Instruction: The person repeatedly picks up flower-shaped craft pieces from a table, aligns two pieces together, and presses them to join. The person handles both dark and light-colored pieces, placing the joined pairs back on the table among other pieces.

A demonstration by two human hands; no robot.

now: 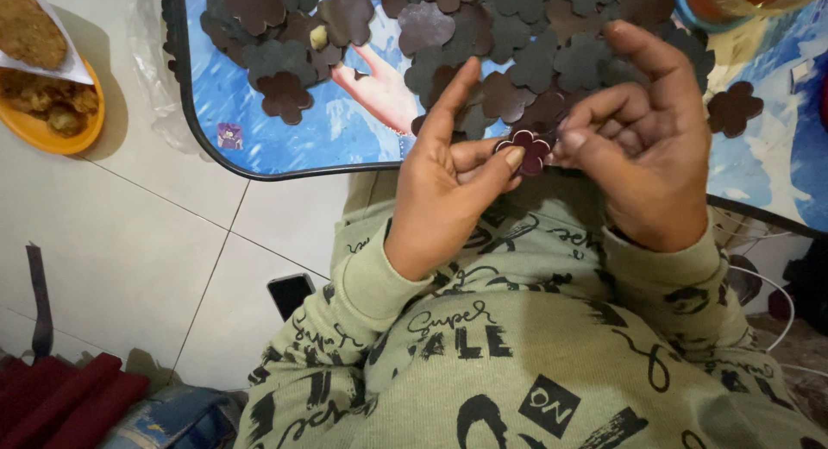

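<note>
Right now both hands meet over the near edge of a small table, sharing one flower-shaped piece (528,149) of dark maroon sheet. The left hand (448,190) pinches its left petals between thumb and forefinger, the index finger pointing up and away. The right hand (642,147) curls its fingertips onto the right side of the piece, the other fingers loosely bent; whether a second layer sits behind the flower is hard to tell, since the fingers cover its back.

The piece looks thin, light and flexible, probably foam or felt, so it should bend easily and slip little. Its scalloped petals are the natural place to grip, with a light pinch at the rim so the centre stays flat and uncreased.

Just beyond the hands lies a heap of similar flower cut-outs (483,35) in brown and dark grey, overlapping on the blue printed tabletop (285,130), which has a dark rim. One cut-out (733,108) lies apart to the right. An orange plate of fried food (47,113) sits on the pale tiled floor (147,242) to the left, with a dark phone (291,294) near the person's sleeve and red cloth (60,401) in the corner.
</note>
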